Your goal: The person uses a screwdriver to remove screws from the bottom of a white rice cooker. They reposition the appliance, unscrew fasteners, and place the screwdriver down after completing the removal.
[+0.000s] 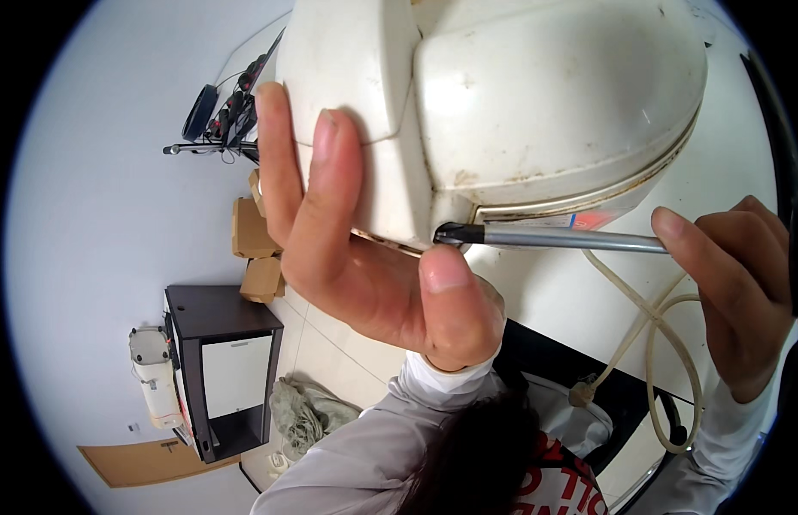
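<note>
A rounded white plastic electric appliance (553, 94), with brown grime along its seams, fills the upper middle. My left hand (356, 275) grips its left end, the fingers against the side cover and the thumb bent below it. My right hand (738, 283) holds a screwdriver (570, 239) with a grey shaft and a black tip. The shaft lies nearly level, its tip at a recess in the casing just above my left thumb. The screwdriver's handle is hidden, and the recess's inside cannot be made out.
A pale cord (648, 322) loops below the appliance over a white table (527, 287). Further left stand cardboard boxes (254, 227), a dark cabinet (220, 313) and a greenish plastic bag (309, 416). Black cables (231, 116) hang at upper left.
</note>
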Available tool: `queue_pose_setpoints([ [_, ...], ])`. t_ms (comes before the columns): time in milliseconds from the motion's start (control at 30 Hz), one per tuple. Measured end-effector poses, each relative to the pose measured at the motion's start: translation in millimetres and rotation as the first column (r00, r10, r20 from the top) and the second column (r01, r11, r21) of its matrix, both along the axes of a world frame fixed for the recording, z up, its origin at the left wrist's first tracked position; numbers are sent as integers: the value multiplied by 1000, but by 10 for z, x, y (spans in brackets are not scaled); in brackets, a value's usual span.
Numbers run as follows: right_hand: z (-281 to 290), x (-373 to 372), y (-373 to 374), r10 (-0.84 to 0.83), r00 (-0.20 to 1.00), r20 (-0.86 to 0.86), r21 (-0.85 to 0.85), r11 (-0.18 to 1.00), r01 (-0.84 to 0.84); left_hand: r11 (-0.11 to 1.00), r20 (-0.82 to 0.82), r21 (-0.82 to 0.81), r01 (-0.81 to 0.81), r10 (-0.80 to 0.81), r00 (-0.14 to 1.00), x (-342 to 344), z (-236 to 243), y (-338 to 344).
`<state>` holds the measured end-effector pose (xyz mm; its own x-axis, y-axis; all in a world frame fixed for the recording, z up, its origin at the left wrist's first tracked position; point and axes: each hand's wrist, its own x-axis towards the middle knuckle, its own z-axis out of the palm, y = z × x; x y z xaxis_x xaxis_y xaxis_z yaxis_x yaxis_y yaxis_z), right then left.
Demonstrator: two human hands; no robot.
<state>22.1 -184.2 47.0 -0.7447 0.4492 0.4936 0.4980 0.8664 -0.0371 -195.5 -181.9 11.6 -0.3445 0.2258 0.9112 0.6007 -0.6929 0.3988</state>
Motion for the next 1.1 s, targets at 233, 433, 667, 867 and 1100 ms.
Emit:
queue_pose_setpoints([
  [233,49,-91,-204,-53,997,-50,-38,998,51,1000,-12,-2,0,0,1000,-12,-24,-24],
  [433,256,-87,-509,-208,972,106,-12,978,211,1000,4,16,16,-16,1000,17,32,20],
  [667,181,-102,-444,-171,982,74,-11,985,173,1000,27,-8,24,-23,999,-23,-9,-22],
  [867,122,-78,-279,-112,993,25,-6,994,113,999,23,-30,19,-18,1000,14,19,-30],
  [1100,57,-48,-195,-76,997,3,-6,997,76,1000,18,-12,16,-16,1000,8,2,-16],
])
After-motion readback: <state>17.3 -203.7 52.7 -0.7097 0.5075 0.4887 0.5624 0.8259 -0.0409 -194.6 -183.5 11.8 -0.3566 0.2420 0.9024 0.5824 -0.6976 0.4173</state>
